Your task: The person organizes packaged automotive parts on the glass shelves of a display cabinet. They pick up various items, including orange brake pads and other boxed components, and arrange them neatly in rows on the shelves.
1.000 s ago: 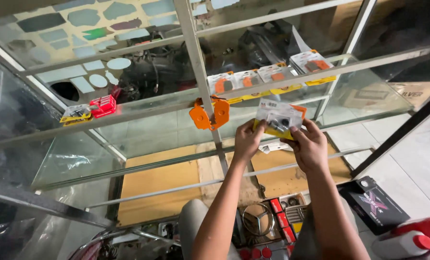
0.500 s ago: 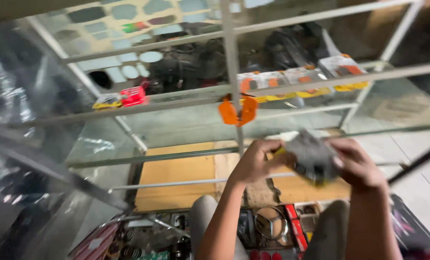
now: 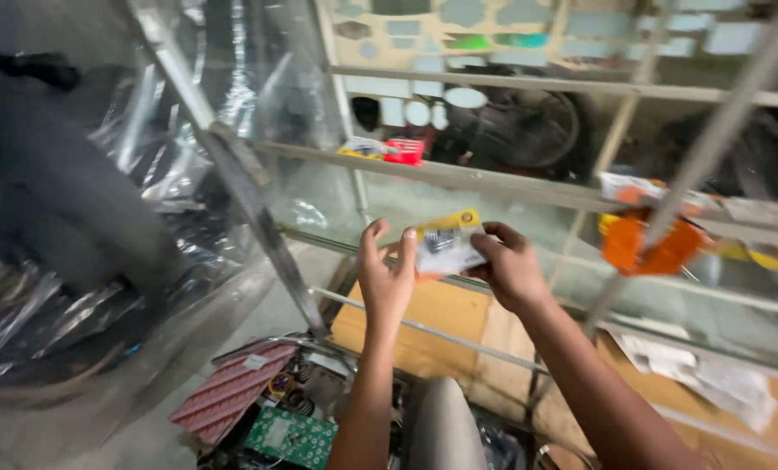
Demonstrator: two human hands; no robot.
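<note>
We hold a small packet (image 3: 446,246) in front of the glass shelf (image 3: 493,187).
Left hand (image 3: 387,277) and right hand (image 3: 511,265) each pinch a packet edge; we'd judge it best kept flat and clear of the metal frame (image 3: 250,204).

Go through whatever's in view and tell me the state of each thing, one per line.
Small packet: held up in front of the glass shelving, yellow header on top.
Left hand: fingers on the packet's left edge.
Right hand: shut on the packet's right side.
Orange item: resting on the glass shelf, blurred.
Red packet: lying on the upper shelf.
Red striped box: lying flat below.
</note>
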